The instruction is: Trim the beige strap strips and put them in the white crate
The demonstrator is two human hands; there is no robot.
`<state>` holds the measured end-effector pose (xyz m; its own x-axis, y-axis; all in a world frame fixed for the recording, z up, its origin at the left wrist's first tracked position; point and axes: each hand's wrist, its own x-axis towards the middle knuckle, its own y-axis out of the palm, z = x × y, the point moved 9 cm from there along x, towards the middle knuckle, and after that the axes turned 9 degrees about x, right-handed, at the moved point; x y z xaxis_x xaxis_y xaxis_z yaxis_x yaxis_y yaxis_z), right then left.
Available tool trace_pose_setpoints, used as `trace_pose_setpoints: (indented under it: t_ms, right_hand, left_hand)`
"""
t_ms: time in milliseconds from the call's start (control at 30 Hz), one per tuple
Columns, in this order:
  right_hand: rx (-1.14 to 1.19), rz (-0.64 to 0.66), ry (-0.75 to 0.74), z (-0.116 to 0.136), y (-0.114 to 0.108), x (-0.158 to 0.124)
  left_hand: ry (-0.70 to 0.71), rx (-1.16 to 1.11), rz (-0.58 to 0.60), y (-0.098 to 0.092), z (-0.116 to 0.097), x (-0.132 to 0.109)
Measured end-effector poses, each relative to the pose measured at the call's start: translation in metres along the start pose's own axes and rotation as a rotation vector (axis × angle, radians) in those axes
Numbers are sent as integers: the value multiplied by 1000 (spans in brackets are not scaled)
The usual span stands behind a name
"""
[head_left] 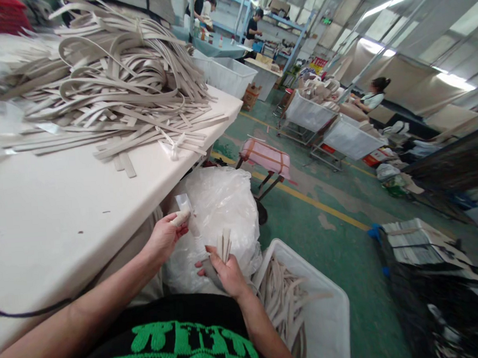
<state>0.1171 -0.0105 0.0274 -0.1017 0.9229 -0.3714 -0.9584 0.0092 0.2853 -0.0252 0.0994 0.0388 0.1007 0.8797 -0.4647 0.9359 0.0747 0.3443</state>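
Observation:
My right hand (227, 272) is closed around a small bunch of beige strips (224, 243), whose ends stick up past the thumb. To its left, my left hand (165, 236) is pinched at the fingertips. A pale, rounded piece or wrap (180, 219) shows at its thumb, and a clear plastic piece (182, 202) rises just beyond; what exactly the fingers grip is unclear. Both hands are over a large crumpled clear plastic bag (227, 196) beside the table. On the white table (61, 213) lies a big tangled heap of beige strips (125, 78).
At my right stands a white plastic bin (330, 314) with loose strips inside. A stool with a pink cover (265, 158) is on the green floor past the bag. Wheeled white bins (310, 111) and several people are farther back. Stacked flat material (415, 243) lies at right.

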Motion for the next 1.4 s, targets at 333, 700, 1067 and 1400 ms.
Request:
trace_pose_setpoints:
  t_ms: [333,700,1067,1400]
  right_hand:
    - [-253,-125,-186,33,14,21]
    - [-320,-89,-178,27,14,19]
    - [-282,-90,-143,27,11,18]
    - [-343,-67,-72,3,-2,-13]
  left_hand:
    - [-29,152,387,43,34,-45]
    - [-57,177,418,45,31,-35]
    - [-4,-44,146,20,-12,-13]
    - [10,-130,-63,2,-29,-7]
